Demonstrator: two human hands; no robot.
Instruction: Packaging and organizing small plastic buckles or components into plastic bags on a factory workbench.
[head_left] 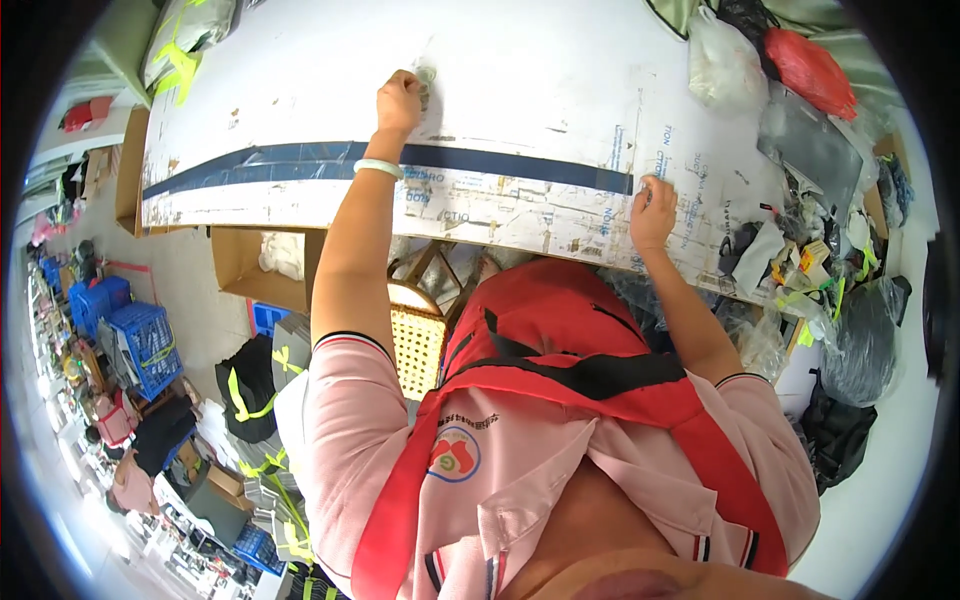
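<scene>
A long dark blue strip (480, 161) lies across the white, tape-marked work surface (560, 85), bending down toward its left end. Beyond the strip is my left hand (400, 103), fingers curled closed by a small greenish, partly see-through thing (427, 82). What exactly these fingers hold is too small to make out. A pale bangle (379, 168) circles that wrist. At the strip's right end, my right hand (655, 212) has its fingers bent and closed, with the fingertips on the end of the strip.
Plastic bags, one white (725, 62) and one red (812, 72), sit at the far right above a pile of scraps (800, 250). An open cardboard box (262, 266) is below the surface's left front edge. Blue crates (145, 345) and people (125, 455) are off to the left.
</scene>
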